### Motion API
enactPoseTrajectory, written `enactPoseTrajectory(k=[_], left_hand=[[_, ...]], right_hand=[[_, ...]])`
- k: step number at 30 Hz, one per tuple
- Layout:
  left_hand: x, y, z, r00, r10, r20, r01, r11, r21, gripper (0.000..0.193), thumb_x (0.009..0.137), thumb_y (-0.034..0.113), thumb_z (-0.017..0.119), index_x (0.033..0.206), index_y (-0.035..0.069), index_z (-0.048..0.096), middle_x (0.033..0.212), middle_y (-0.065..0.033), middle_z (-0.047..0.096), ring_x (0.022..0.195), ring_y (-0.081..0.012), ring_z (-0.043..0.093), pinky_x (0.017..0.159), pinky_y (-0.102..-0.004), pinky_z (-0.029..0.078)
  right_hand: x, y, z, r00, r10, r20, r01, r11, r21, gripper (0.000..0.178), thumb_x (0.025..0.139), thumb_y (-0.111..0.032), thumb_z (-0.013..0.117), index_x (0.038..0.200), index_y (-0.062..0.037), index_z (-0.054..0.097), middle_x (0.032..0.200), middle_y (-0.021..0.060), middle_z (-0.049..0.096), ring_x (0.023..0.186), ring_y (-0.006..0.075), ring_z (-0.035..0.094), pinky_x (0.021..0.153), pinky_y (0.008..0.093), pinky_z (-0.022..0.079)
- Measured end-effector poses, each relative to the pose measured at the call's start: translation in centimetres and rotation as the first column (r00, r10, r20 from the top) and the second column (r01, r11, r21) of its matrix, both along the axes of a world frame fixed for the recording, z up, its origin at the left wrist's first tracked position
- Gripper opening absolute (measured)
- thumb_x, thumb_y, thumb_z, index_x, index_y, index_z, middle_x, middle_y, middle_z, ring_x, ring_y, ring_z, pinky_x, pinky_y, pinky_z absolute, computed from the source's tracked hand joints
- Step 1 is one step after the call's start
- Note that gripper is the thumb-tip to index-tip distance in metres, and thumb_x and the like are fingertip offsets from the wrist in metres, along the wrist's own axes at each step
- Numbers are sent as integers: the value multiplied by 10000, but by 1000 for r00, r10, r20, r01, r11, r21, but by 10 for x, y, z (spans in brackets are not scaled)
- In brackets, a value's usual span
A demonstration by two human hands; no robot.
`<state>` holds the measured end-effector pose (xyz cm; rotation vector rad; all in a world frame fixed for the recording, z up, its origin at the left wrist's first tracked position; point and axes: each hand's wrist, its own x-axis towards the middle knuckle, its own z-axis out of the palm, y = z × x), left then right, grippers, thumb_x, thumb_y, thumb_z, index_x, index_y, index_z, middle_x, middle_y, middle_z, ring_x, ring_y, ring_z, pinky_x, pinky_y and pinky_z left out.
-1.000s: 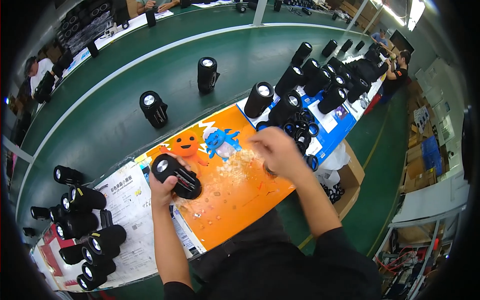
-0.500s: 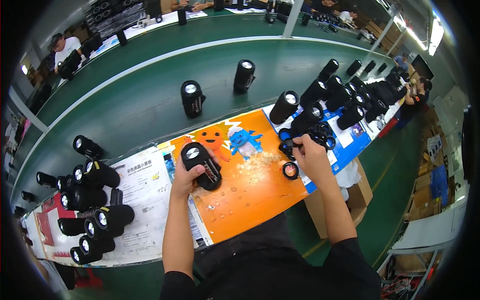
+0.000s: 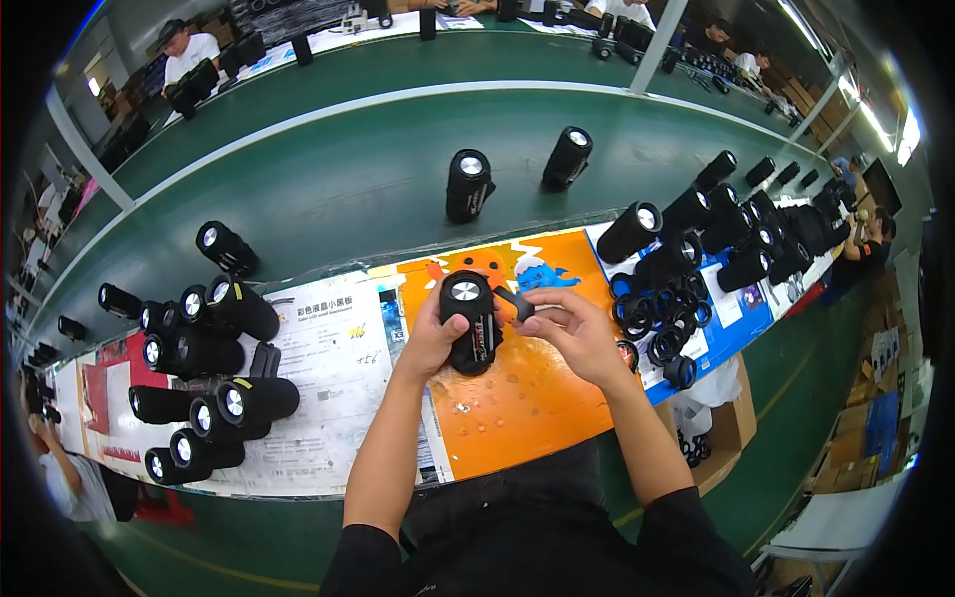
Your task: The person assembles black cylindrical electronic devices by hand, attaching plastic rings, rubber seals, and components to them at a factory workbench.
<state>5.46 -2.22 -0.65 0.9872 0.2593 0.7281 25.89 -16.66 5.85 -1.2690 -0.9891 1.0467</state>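
Above the orange board (image 3: 517, 408), my left hand (image 3: 430, 338) is wrapped round a black cylindrical speaker (image 3: 466, 333). It stands nearly upright, its silver round end facing up. My right hand (image 3: 575, 333) pinches a black ring (image 3: 510, 300) beside the speaker's upper right side; whether the two touch I cannot tell. Just right of that hand, a heap of black rings (image 3: 662, 310) lies on a blue and white sheet (image 3: 711, 360). Another ring (image 3: 627, 354) on the board's right edge is partly covered by my right hand.
Several speakers (image 3: 234, 406) are grouped at left on a white printed board (image 3: 328, 408), and more (image 3: 631, 231) at right. Two speakers (image 3: 469, 186) stand on the green belt (image 3: 368, 179) ahead. A cardboard box (image 3: 734, 438) sits below the table's right end. People work across the belt.
My right hand has come from the ring heap to the speaker with a ring in its fingers. My left hand still grips the speaker. The whole view has swung left.
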Motion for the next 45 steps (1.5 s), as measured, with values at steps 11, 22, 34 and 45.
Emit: enactPoseTrajectory(k=[11, 22, 34, 45], left_hand=[[7, 0, -9, 997, -12, -76, 20, 994, 106, 1200, 828, 767, 867, 1666, 20, 443, 1343, -139, 718, 1186, -243, 754, 1028, -386, 622], [3, 1, -15, 990, -63, -123, 73, 994, 76, 1124, 818, 715, 918, 1599, 22, 502, 1349, -139, 711, 1216, -239, 731, 1041, -395, 615], [1, 3, -16, 989, -89, -117, 102, 990, 102, 1025, 887, 639, 910, 1605, 24, 513, 1391, -113, 666, 1259, -198, 666, 1089, -343, 551], [-3, 1, -13, 991, -57, -121, 76, 985, 157, 986, 887, 644, 904, 1580, 41, 548, 1363, -94, 687, 1244, -192, 670, 1093, -340, 542]], right_hand=[[41, 31, 53, 893, 168, 417, -216, 974, 71, 183, 962, -22, 837, 1133, 20, 788, 1546, 201, 691, 1295, 246, 732, 1073, 371, 595], [27, 86, 125, 415, 583, 699, -519, 783, -344, 184, 925, -191, 886, 1068, -79, 854, 1422, 128, 787, 1291, 326, 754, 1149, 435, 561], [15, 73, 106, 474, 391, 789, -513, 851, -114, 185, 873, -150, 927, 1024, -61, 869, 1342, 150, 810, 1244, 346, 761, 1075, 438, 595], [1, 64, 109, 396, 387, 833, -506, 849, -154, 162, 892, -120, 903, 1029, -43, 863, 1370, 151, 787, 1235, 349, 728, 1048, 448, 603]])
